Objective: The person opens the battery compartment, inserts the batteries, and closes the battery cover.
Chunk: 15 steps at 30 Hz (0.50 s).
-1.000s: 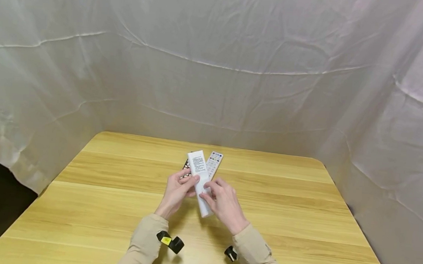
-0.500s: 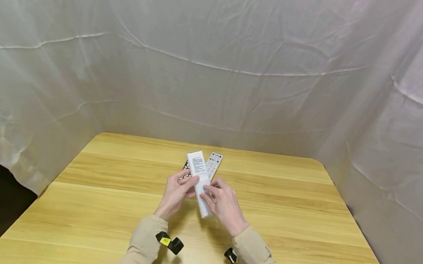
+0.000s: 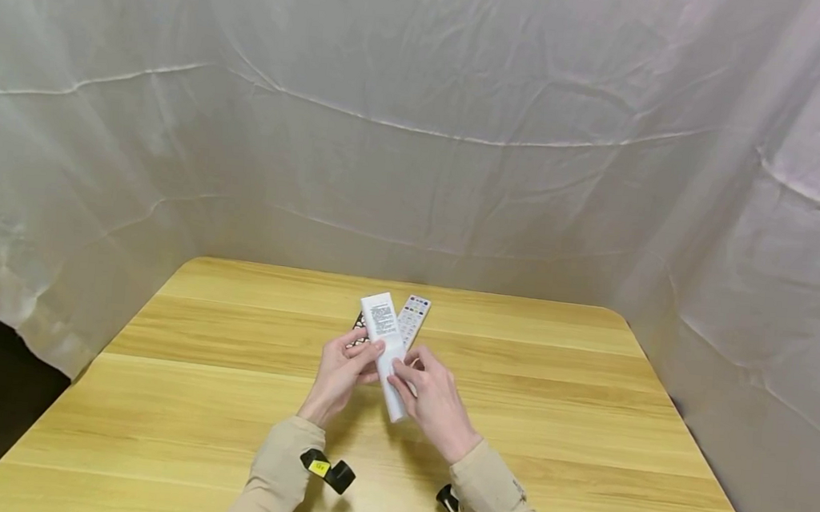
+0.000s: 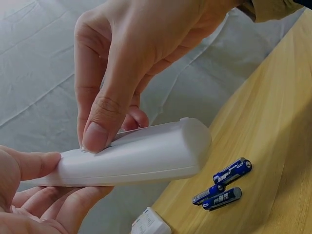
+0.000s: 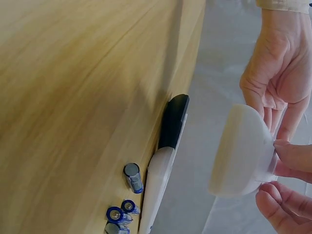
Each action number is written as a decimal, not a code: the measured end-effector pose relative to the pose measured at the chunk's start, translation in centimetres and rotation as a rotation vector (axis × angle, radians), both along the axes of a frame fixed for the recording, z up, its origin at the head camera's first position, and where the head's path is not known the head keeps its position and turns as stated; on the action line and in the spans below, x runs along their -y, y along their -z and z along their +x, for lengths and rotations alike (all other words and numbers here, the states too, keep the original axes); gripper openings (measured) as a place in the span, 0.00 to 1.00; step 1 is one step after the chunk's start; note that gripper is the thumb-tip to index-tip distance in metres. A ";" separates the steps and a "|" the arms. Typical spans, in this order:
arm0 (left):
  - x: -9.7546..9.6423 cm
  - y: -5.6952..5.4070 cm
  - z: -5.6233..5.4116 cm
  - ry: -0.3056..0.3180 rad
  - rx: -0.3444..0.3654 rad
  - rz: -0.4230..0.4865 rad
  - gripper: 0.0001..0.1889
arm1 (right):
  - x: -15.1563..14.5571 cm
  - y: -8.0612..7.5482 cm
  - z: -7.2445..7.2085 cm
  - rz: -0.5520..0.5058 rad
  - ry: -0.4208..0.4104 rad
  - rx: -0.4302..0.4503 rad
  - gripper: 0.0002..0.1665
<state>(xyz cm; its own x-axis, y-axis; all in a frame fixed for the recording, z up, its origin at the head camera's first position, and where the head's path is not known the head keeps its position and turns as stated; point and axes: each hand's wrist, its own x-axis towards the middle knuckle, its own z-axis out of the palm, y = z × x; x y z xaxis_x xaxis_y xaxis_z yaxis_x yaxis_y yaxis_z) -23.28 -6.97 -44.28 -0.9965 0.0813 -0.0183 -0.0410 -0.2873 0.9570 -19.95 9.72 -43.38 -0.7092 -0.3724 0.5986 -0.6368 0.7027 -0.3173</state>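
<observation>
A white remote control (image 3: 387, 338) is held above the table, its back with a printed label facing up. My left hand (image 3: 340, 373) grips it near the middle, thumb on the back and fingers underneath. The thumb and fingertips of my right hand (image 3: 434, 403) pinch at the lower part of the back. In the left wrist view the right thumb (image 4: 96, 136) presses on the remote's surface beside a dark slit; what lies beneath the fingertips is hidden. Several blue batteries (image 4: 222, 197) lie on the table below; in the head view the hands and remote hide them.
Another white remote (image 3: 414, 318) lies face up behind the held one. A black remote with white buttons (image 3: 357, 335) is partly covered from view. The wooden table (image 3: 552, 380) is bordered by grey curtain (image 3: 429, 193) at the back and sides.
Very little differs. The right hand's fingers have bent slightly at the remote's back, while the left hand keeps its grip in the same place.
</observation>
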 end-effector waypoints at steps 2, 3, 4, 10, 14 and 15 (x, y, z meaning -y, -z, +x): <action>0.0 0.0 0.0 0.001 -0.006 0.001 0.24 | -0.1 0.1 0.0 0.006 -0.005 -0.007 0.13; 0.1 0.0 0.0 0.003 -0.013 0.000 0.25 | -0.1 0.2 0.0 0.009 -0.008 -0.010 0.13; 0.1 0.1 0.0 0.003 -0.014 -0.001 0.25 | -0.1 0.2 0.0 0.011 -0.011 -0.013 0.13; 0.0 0.0 0.0 -0.003 0.014 0.009 0.24 | -0.4 0.6 -0.2 0.013 -0.029 -0.038 0.13; 0.0 -0.1 0.0 -0.002 0.022 0.010 0.24 | -0.5 0.7 -0.3 0.011 -0.046 -0.063 0.14; 0.0 -0.1 0.0 -0.001 0.022 0.011 0.24 | -0.5 0.7 -0.3 0.015 -0.049 -0.074 0.14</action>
<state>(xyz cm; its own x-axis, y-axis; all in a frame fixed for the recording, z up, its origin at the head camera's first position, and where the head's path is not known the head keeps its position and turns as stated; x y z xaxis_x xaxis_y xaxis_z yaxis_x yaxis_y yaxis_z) -23.24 -7.00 -44.13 -0.9959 0.0809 -0.0396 -0.0621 -0.2977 0.9526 -20.28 10.24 -44.08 -0.6442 -0.4148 0.6426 -0.6915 0.6748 -0.2577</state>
